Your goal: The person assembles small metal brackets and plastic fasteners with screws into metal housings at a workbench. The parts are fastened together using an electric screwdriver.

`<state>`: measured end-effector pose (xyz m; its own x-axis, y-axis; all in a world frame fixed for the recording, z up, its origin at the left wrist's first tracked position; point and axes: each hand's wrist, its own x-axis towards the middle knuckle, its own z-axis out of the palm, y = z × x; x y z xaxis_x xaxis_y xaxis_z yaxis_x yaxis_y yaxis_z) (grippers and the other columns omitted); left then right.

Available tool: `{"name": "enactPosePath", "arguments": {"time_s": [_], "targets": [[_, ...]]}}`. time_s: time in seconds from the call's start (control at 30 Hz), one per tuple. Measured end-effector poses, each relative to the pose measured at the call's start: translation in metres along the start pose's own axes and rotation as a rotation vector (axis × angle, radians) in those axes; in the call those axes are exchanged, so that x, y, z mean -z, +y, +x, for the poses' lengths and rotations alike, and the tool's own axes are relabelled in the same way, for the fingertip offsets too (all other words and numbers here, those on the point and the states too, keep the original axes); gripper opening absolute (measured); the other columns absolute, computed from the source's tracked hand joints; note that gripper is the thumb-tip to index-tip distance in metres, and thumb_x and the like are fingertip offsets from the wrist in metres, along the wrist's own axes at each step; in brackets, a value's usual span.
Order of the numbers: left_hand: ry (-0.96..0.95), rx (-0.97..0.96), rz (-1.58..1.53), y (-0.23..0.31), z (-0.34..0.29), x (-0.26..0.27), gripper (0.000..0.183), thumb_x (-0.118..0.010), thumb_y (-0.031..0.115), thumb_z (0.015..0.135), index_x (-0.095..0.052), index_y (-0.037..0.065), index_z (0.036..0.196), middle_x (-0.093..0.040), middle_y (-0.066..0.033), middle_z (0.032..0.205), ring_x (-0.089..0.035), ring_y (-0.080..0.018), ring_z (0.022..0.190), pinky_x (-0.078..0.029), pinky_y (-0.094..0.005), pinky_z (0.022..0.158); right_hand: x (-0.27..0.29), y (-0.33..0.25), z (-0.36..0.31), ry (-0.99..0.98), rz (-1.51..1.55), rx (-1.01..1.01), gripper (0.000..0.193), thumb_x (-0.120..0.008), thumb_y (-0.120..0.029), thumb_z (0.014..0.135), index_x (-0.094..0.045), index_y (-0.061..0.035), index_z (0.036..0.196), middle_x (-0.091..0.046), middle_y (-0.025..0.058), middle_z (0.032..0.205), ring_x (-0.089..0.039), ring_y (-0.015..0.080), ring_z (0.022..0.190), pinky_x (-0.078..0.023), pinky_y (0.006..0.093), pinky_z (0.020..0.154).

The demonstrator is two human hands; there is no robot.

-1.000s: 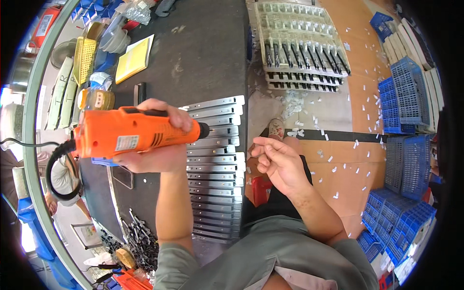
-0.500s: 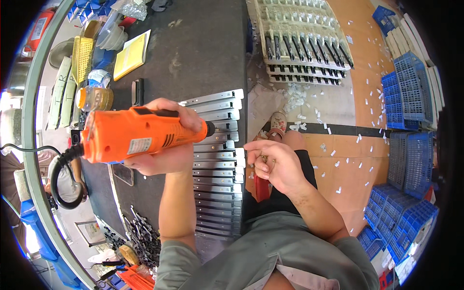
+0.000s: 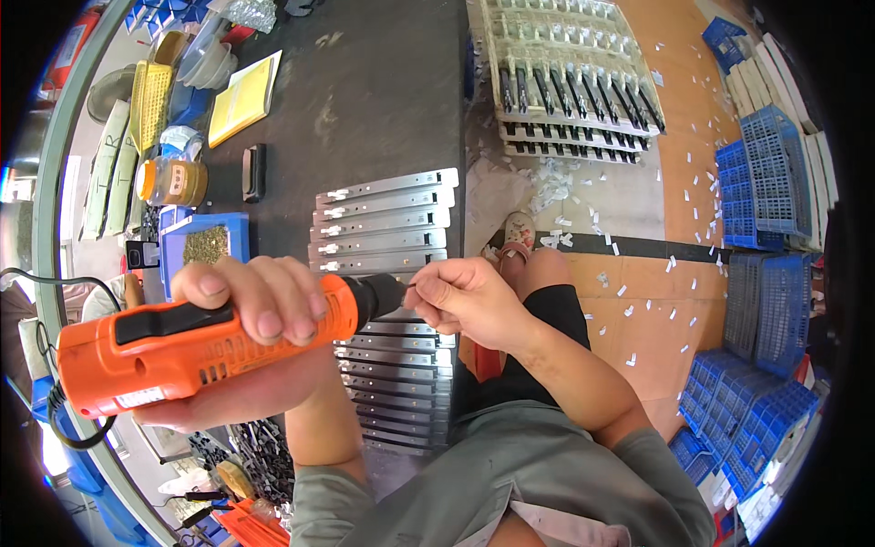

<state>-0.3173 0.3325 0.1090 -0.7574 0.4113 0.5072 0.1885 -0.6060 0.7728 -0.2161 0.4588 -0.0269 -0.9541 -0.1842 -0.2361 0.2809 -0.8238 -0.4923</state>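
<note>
My left hand [image 3: 264,310] is wrapped round an orange electric screwdriver [image 3: 205,351], its black nose [image 3: 378,296] pointing right. Just off that nose, my right hand [image 3: 465,296] is closed in a pinch at the screwdriver's tip. Small brass-coloured screws seem to be in its curled fingers, though they are mostly hidden now. Beneath both hands, a row of silver metal rails [image 3: 387,214] lies side by side along the bench edge; small brass-coloured dots show on several lower ones. The middle rails are covered by the screwdriver and my hands.
A blue tray of small brass-coloured pieces [image 3: 232,239] stands on the dark bench [image 3: 365,100], near a lidded jar [image 3: 178,182], a black object [image 3: 254,173] and a yellow pad [image 3: 244,98]. Stacked pale trays [image 3: 574,55] hold black parts. Blue crates [image 3: 775,173] line the right.
The screwdriver has swung left and down, uncovering the blue tray and the upper rails. My right hand has moved left and closed at the screwdriver's tip.
</note>
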Motion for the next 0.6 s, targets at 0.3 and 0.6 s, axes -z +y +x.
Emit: {"name": "enactPosePath", "arguments": {"time_s": [0.3,0.6], "targets": [[0.073,0.093,-0.092,0.009,0.005,0.006,0.08,-0.047,0.076,0.082,-0.054,0.001,0.107,-0.052,-0.0018,0.071,-0.046,-0.0119,0.053,-0.037,-0.0282,0.051,-0.004,0.002,-0.005,0.035,-0.452,0.243,0.018,-0.056,-0.012,0.099,-0.066,0.0021,0.093,-0.058,0.0003,0.069,-0.052,0.0072,0.065,-0.042,0.0231,0.059],[0.015,0.141,-0.117,0.007,0.004,0.018,0.095,-0.035,0.087,0.079,-0.052,0.002,0.116,-0.056,-0.0044,0.077,-0.053,-0.0169,0.056,-0.043,-0.0322,0.054,0.0,-0.002,-0.005,-0.096,-0.544,0.292,0.017,-0.057,-0.007,0.098,-0.064,0.0059,0.106,-0.068,0.0086,0.085,-0.059,0.0105,0.067,-0.048,0.023,0.06]]}}
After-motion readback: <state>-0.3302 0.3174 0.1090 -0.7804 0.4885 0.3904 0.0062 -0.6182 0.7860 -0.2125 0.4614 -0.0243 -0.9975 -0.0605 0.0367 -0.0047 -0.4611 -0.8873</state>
